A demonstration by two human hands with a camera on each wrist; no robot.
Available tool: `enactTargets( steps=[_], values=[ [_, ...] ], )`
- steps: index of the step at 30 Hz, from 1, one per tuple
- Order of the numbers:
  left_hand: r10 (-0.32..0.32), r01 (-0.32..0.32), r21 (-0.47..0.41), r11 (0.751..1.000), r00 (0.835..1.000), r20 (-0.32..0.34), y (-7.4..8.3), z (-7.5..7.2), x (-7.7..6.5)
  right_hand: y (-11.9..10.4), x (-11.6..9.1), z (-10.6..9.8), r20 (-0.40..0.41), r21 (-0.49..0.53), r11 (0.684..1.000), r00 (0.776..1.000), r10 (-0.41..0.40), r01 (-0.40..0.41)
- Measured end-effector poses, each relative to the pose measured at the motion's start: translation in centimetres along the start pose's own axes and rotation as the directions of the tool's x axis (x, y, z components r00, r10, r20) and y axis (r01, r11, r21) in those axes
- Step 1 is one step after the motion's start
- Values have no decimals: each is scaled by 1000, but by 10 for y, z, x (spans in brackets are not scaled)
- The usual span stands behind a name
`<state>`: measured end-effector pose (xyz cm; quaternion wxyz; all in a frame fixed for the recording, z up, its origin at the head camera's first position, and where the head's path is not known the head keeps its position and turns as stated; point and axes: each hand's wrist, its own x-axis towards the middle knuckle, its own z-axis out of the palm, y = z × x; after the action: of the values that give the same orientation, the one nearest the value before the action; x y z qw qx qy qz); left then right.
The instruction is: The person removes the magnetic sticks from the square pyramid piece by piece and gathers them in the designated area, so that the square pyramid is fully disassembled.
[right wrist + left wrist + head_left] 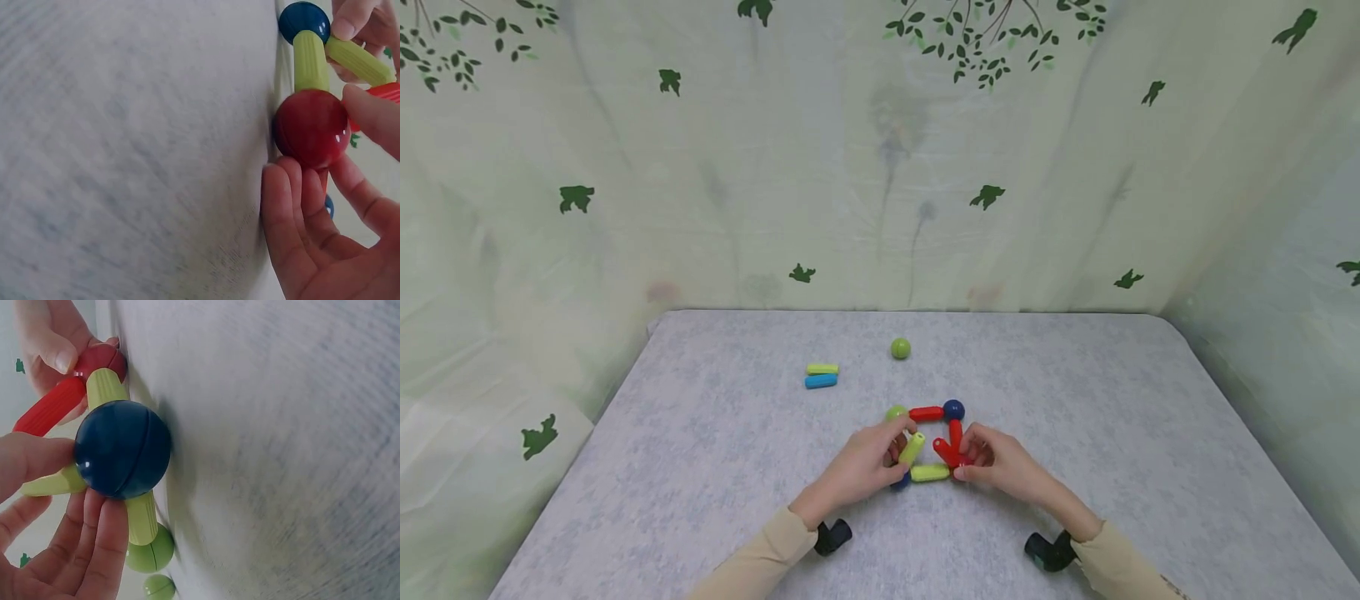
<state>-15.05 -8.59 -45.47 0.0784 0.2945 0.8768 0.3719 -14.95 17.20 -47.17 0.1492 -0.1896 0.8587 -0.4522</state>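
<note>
A square of ball-and-stick toy pieces lies on the table in the head view. Its front-left corner is a dark blue ball [122,449], which my left hand [871,460] grips with thumb and fingers. A yellow-green stick [912,449] slants up from that ball between the fingers. At the front-right corner my right hand [1006,463] holds a red ball [312,129], from which a red stick [51,407] rises at a slant. Another yellow-green stick [930,473] joins these two balls. Behind are a green ball [896,412], a red stick [927,413] and a navy ball [953,410].
A loose green ball [900,348] sits farther back on the grey table [737,433]. To its left, a loose yellow-green stick [823,368] and a blue stick [821,381] lie side by side. A leaf-printed curtain [850,167] hangs behind the table.
</note>
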Motion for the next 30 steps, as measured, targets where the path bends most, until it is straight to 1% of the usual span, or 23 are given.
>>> enactTargets(
  steps=[3,6,9,10,13,16,18,20,23,24,28,30],
  values=[
    [14,-14,-1,1000,999,-38,-1,0,0,0,1,-3,26,21,1000,1000,2,-2],
    [17,-19,-37,999,998,-54,-2,-1,-1,0,2,-6,17,64,998,1000,-15,14],
    [2,-6,-64,998,998,-61,-5,-4,-1,1,7,-9,-47,100,995,999,-19,23],
    [-7,2,-72,997,998,-69,-7,-5,-1,1,9,-10,-72,108,994,997,-7,15],
    [-16,8,-73,997,993,-115,-13,-10,-1,1,19,-10,-146,102,995,989,38,-23],
    [-27,17,-57,998,986,-164,-20,-17,-2,2,29,-10,-183,90,994,980,74,-59],
    [-49,43,-36,998,979,-196,-27,-23,-2,3,34,-9,-189,80,995,979,82,-67],
    [-83,83,-9,997,971,-224,-35,-29,-2,2,38,-9,-188,65,995,979,81,-70],
    [-133,145,24,989,953,-271,-46,-40,-4,1,42,-9,-180,38,997,981,73,-68],
    [-142,159,38,987,948,-286,-50,-44,-4,0,43,-9,-179,28,997,981,73,-69],
    [-192,226,72,971,928,-320,-63,-59,-5,0,47,-9,-178,6,998,981,70,-70],
    [-214,254,85,964,921,-325,-69,-65,-6,0,48,-9,-178,7,997,981,78,-78]
  ],
)
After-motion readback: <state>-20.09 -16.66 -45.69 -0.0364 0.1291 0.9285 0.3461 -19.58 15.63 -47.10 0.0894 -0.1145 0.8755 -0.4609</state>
